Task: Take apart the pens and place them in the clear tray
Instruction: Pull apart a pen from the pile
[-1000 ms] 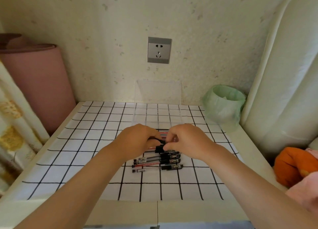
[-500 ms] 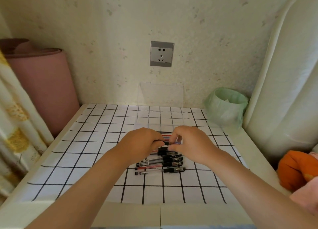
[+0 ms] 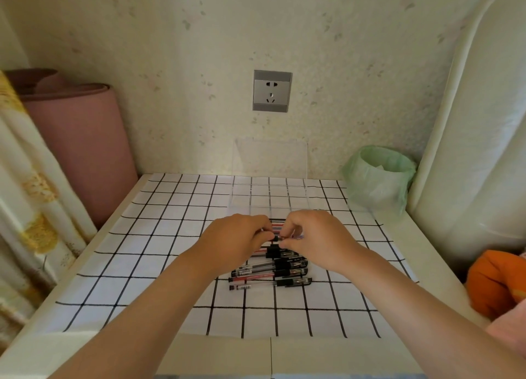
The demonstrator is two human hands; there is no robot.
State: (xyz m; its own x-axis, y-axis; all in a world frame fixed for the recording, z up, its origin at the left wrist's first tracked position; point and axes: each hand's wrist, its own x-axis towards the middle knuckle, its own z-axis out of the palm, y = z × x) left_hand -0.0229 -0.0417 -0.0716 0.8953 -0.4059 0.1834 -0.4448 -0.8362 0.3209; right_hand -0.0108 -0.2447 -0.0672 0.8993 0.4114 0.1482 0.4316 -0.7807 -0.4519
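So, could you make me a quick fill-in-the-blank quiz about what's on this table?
The left hand and right hand pinch one ____ between them. The pile of pens lies on a cloth with a black ____ pattern. The bin to the right of the clear tray has a ____ liner.
Missing: pen; grid; green.

Wall socket (image 3: 272,90), green bin (image 3: 380,176), pink roll (image 3: 76,139), grid cloth (image 3: 170,236).
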